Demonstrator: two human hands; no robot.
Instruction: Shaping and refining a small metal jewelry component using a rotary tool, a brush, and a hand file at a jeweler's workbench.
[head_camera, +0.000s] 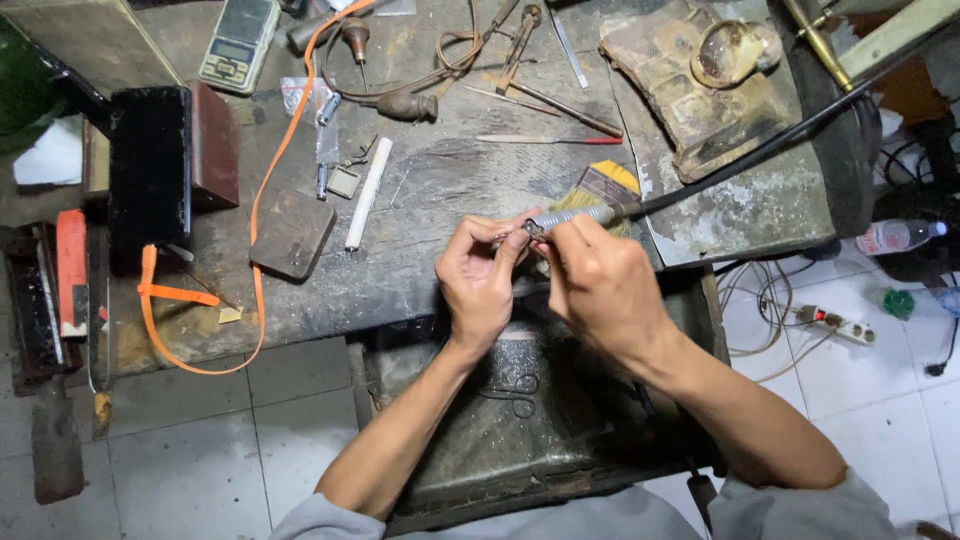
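Observation:
My left hand (482, 280) pinches a small metal ring-like piece (534, 229) between thumb and fingertips, at the front edge of a worn workbench (440, 190). My right hand (600, 285) grips a slim silver rotary handpiece (572, 217) like a pen. Its tip meets the small piece. A black flexible shaft (760, 150) runs from the handpiece up to the right. Both hands hover over an open metal drawer (520, 440), in which a pair of scissors (512, 392) lies.
On the bench lie a yellow-bristled brush (606, 184), a white stick (369, 192), an orange strap (262, 190), files and awls (540, 100), a pocket scale (238, 42), a dark box (150, 165) and a scorched block (700, 90). A power strip (835, 322) and bottle (895, 236) sit on the tiled floor.

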